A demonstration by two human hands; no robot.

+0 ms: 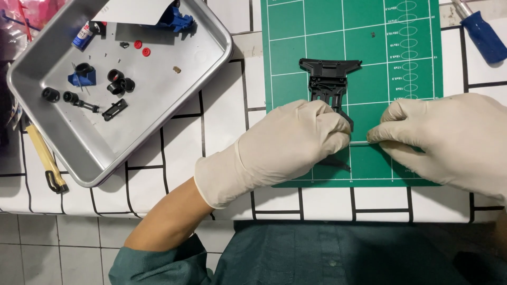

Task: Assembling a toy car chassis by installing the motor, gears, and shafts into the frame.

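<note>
A table (pixel 222 111) covered in white cloth with black grid lines stands over a pale tiled floor (pixel 47 248) and carries a green cutting mat (pixel 412 47) and a metal tray (pixel 163 100) of small black, blue and red parts. On the mat lies a black plastic chassis piece (pixel 330 79). The gloved left hand (pixel 285 148) grips its lower end, while the gloved right hand (pixel 449 140) pinches a thin metal rod (pixel 359 142) reaching to the left fingers; a blue-handled screwdriver (pixel 483 31) lies top right.

White-gloved hands (pixel 285 150), a black plastic frame (pixel 330 79), a green gridded mat (pixel 369 31), a silver tray (pixel 158 105).
</note>
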